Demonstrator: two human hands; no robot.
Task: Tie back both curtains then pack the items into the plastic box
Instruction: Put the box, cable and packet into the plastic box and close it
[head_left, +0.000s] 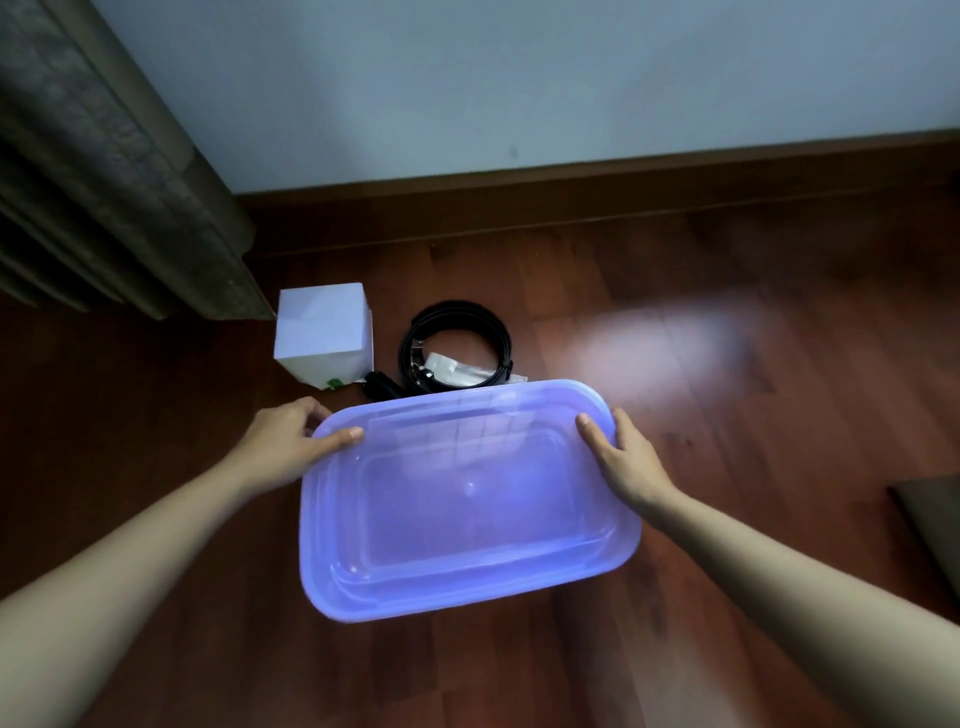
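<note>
A translucent purple plastic box (467, 582) with its lid on is held over the wooden floor. My left hand (291, 441) grips its left far corner, thumb on top of the lid. My right hand (623, 457) grips the right far corner, thumb on the lid as well. Just beyond the box on the floor lie a white cardboard box (324, 332), a coiled black belt (457, 343), a small clear packet (457, 371) inside the coil, and a small black item (382, 387) partly hidden by the plastic box.
A grey-brown curtain (114, 171) hangs at the upper left, reaching the floor. A pale wall with a dark wooden skirting board (623, 182) runs behind the items. A dark flat object (930, 519) lies at the right edge.
</note>
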